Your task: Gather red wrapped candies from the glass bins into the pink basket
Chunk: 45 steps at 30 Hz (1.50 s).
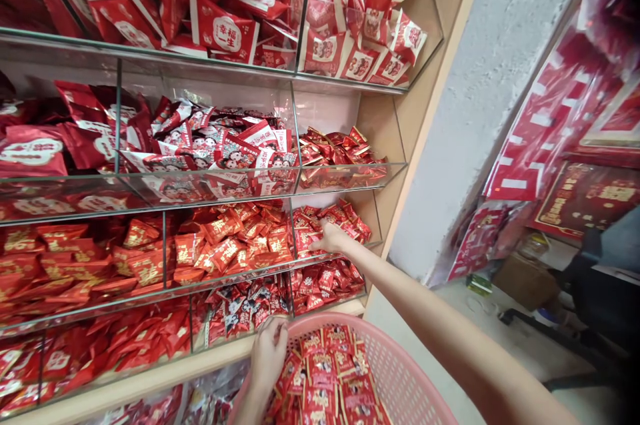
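Note:
My left hand (pixel 269 351) grips the near rim of a pink plastic basket (pixel 400 371) that holds several small red candy packets (pixel 325 371). My right hand (pixel 329 237) reaches into the right-hand glass bin of the third shelf and lies on a pile of red wrapped candies (pixel 345 218). Its fingers curl down into the pile, and what they hold, if anything, is hidden.
Glass-fronted shelves (pixel 200 178) hold red sweets in divided bins, with red and white bags (pixel 225 31) on the top row. A wooden side panel (pixel 425 111) and a grey wall (pixel 480 91) stand to the right. Red banners (pixel 575 111) hang further right.

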Each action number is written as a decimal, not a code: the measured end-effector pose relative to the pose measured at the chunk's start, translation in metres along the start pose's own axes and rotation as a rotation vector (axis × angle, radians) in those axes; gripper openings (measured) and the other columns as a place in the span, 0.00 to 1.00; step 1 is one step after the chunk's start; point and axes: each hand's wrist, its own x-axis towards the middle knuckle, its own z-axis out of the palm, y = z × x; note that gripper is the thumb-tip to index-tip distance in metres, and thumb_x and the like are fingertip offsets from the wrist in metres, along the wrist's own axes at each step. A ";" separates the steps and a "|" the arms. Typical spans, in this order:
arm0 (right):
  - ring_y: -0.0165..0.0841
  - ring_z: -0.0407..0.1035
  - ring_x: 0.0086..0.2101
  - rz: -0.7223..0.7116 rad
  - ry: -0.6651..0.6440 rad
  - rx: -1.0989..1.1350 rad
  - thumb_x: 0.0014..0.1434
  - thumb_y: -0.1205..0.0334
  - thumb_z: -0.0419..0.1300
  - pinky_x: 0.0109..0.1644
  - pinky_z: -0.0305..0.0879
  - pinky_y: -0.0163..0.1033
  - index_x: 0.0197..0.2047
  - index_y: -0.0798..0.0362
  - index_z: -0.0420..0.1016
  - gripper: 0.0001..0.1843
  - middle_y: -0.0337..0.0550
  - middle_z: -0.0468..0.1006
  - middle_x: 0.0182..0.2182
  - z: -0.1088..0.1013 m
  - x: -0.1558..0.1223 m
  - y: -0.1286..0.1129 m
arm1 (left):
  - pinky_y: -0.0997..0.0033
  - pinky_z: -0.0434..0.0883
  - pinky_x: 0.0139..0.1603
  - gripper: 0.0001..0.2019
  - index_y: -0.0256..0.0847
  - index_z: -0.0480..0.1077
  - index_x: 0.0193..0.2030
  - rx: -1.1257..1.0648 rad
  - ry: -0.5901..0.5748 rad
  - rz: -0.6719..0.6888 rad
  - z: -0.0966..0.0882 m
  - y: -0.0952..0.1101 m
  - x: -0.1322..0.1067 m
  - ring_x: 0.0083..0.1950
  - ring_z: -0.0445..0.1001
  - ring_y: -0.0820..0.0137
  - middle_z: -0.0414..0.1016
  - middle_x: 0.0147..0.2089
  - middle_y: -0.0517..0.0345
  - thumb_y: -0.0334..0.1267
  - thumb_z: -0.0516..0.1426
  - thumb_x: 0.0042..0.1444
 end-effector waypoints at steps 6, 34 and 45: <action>0.42 0.67 0.45 0.036 -0.015 -0.015 0.35 0.50 0.66 0.42 0.62 0.38 0.50 0.56 0.61 0.39 0.54 0.71 0.45 0.000 0.000 -0.001 | 0.73 0.66 0.39 0.12 0.43 0.68 0.33 -0.017 0.011 0.000 0.001 -0.003 0.000 0.38 0.71 0.70 0.73 0.35 0.59 0.43 0.46 0.53; 0.46 0.64 0.47 0.102 0.196 -0.087 0.47 0.52 0.58 0.45 0.61 0.44 0.51 0.59 0.61 0.30 0.59 0.67 0.47 0.019 0.012 -0.051 | 0.71 0.66 0.40 0.13 0.42 0.68 0.34 -0.022 -0.006 -0.027 -0.001 -0.001 0.000 0.41 0.71 0.68 0.74 0.38 0.57 0.43 0.46 0.53; 0.46 0.62 0.48 0.083 0.150 -0.102 0.50 0.55 0.57 0.45 0.61 0.46 0.53 0.56 0.56 0.29 0.59 0.63 0.49 0.020 0.004 -0.051 | 0.72 0.67 0.39 0.12 0.42 0.67 0.32 -0.017 -0.003 -0.011 0.002 -0.004 0.001 0.38 0.71 0.69 0.73 0.34 0.58 0.44 0.46 0.53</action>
